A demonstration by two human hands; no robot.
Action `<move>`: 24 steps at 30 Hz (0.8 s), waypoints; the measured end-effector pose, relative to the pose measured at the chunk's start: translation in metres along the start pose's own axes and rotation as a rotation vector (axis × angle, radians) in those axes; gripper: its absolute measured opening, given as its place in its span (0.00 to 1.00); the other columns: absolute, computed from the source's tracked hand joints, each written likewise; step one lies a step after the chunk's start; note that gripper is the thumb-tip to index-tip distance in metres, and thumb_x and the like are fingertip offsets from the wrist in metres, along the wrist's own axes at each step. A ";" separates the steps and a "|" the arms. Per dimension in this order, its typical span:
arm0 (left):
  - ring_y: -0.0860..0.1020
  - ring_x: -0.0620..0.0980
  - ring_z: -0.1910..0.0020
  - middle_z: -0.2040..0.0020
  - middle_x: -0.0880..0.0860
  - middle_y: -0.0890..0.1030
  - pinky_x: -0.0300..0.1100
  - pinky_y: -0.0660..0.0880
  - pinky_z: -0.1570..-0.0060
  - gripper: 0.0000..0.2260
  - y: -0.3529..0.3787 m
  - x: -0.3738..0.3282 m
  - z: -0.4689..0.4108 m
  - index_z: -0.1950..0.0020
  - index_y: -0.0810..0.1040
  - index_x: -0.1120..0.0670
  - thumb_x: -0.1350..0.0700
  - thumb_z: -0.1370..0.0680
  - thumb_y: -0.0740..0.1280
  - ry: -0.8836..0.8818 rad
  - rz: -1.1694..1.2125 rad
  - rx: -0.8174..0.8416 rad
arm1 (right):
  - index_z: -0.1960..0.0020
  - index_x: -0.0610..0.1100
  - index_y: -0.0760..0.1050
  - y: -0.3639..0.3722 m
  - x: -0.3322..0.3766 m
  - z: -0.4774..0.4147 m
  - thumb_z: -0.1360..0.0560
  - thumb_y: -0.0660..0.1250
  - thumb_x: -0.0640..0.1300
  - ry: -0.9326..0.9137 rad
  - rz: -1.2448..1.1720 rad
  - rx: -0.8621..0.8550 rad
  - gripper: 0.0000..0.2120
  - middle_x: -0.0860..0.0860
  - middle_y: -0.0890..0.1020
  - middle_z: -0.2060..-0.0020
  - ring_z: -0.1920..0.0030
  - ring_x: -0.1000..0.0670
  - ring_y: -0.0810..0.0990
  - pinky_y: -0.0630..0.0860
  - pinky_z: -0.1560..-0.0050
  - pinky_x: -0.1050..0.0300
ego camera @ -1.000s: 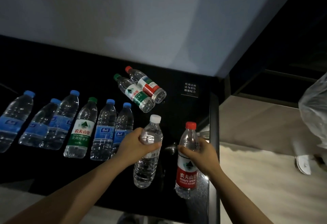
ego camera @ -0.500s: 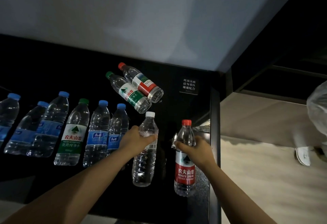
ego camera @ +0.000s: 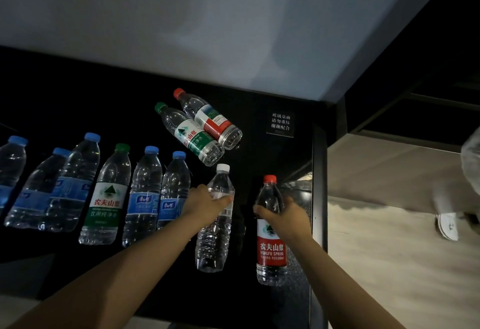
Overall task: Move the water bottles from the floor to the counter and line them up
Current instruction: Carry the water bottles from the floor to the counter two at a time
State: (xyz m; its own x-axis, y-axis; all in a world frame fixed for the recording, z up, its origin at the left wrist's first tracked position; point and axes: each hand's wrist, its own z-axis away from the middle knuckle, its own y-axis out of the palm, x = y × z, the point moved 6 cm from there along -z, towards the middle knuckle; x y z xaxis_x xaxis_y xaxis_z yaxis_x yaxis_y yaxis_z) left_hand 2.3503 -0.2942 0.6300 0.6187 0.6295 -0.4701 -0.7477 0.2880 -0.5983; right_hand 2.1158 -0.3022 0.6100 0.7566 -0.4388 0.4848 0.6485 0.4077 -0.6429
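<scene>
On the black glass counter (ego camera: 78, 90) a row of several upright bottles runs from the left edge to a blue-capped bottle (ego camera: 172, 188); one in the row has a green cap (ego camera: 105, 196). My left hand (ego camera: 207, 202) grips a white-capped clear bottle (ego camera: 215, 240) just right of that row. My right hand (ego camera: 284, 215) holds a red-capped, red-labelled bottle (ego camera: 271, 248) near the counter's right edge. Both held bottles are upright. Behind them a green-capped bottle (ego camera: 191, 135) and a red-capped bottle (ego camera: 210, 119) lie on their sides, touching each other.
A small sign with white characters (ego camera: 281, 122) sits at the counter's back right. The counter's right edge (ego camera: 319, 199) drops to a light wooden floor (ego camera: 389, 263). A white shoe (ego camera: 448, 226) and a clear plastic bag (ego camera: 471, 157) are at far right. A pale wall rises behind.
Both hands have carried their bottles a little farther over the counter and lower. The view has shifted, so the row now sits more to the left.
</scene>
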 end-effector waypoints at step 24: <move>0.77 0.53 0.52 0.47 0.59 0.76 0.41 0.72 0.57 0.12 -0.017 -0.014 0.068 0.47 0.76 0.59 0.54 0.26 0.70 0.185 0.144 -0.161 | 0.36 0.45 0.69 -0.024 0.034 0.051 0.29 0.71 0.54 -0.276 0.078 -0.045 0.26 0.48 0.75 0.45 0.52 0.50 0.77 0.74 0.59 0.60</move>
State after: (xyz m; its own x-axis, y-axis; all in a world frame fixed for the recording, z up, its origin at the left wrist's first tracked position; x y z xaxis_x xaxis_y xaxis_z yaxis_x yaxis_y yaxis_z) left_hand 2.3377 -0.2585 0.6909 0.5533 0.5089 -0.6595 -0.7924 0.0773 -0.6051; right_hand 2.1301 -0.2862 0.6727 0.8023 -0.1705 0.5721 0.5878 0.3930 -0.7071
